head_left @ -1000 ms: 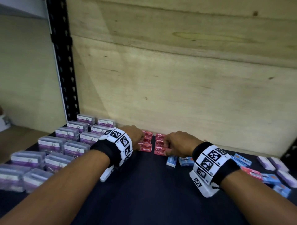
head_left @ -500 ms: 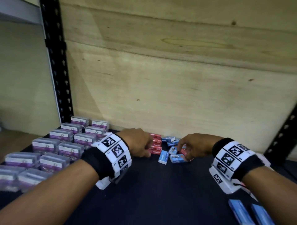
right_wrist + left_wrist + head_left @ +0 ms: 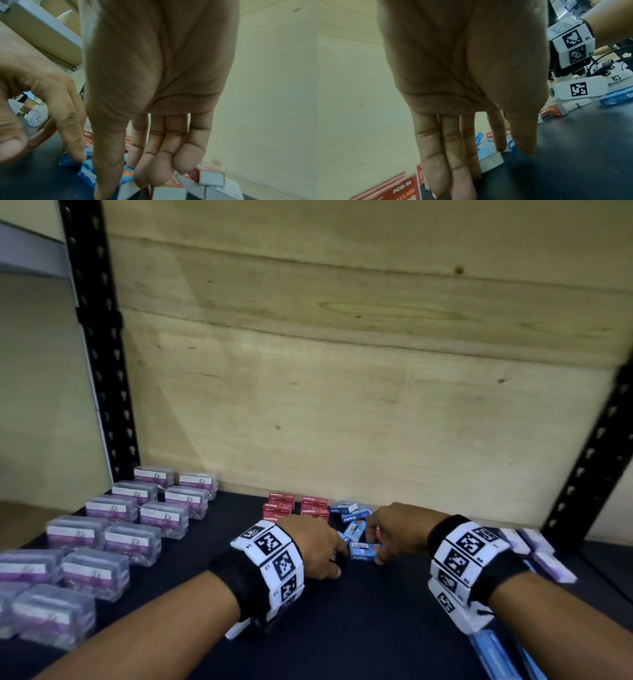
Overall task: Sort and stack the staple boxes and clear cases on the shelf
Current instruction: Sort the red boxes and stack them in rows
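A: Two rows of red staple boxes (image 3: 295, 506) are sitting by the back wall. Are you leaving them?

B: Yep. Approx 1 s ago I was pressing both hands on the reds; now I'm moving on to the blue staple boxes (image 3: 352, 513) lying loose just right of them. So reds look done, imo, and blues are starting.

A: Hands?

B: My right hand (image 3: 394, 530) is curling narrow round one blue box (image 3: 364, 552), thumb vs fingers, low on the shelf (image 3: 376, 628). My left hand (image 3: 315, 546) is holding nothing, fingers straight, tips touching down beside that box.

A: Clear cases?

B: The clear cases (image 3: 137, 529) are sitting in rows at far left, well apart. More blues and pale boxes are waiting at far right, blurry.
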`<state>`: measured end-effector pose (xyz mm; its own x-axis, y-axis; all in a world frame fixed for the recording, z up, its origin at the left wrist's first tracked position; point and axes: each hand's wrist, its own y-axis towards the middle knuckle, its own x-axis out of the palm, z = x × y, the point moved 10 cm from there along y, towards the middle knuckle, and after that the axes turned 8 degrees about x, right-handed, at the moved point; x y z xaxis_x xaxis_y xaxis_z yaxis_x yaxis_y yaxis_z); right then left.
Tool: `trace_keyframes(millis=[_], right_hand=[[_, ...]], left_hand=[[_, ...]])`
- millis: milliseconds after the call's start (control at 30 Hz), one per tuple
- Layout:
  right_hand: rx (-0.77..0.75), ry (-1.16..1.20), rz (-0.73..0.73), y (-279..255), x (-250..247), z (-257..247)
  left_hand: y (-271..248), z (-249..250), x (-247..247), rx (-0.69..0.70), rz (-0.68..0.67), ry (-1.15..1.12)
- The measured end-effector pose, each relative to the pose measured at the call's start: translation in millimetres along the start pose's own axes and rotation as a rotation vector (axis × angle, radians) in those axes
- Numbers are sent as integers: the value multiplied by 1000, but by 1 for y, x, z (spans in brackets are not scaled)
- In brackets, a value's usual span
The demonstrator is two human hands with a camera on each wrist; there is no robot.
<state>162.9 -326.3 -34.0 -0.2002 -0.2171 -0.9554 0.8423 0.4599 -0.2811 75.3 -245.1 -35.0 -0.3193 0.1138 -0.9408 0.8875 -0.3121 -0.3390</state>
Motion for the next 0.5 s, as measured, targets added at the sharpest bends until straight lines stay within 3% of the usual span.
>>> trace_keyframes(millis=[500], right_hand=[[-20,43,-16,-6,4,8]], left_hand=[[-5,-14,12,0,9,67]])
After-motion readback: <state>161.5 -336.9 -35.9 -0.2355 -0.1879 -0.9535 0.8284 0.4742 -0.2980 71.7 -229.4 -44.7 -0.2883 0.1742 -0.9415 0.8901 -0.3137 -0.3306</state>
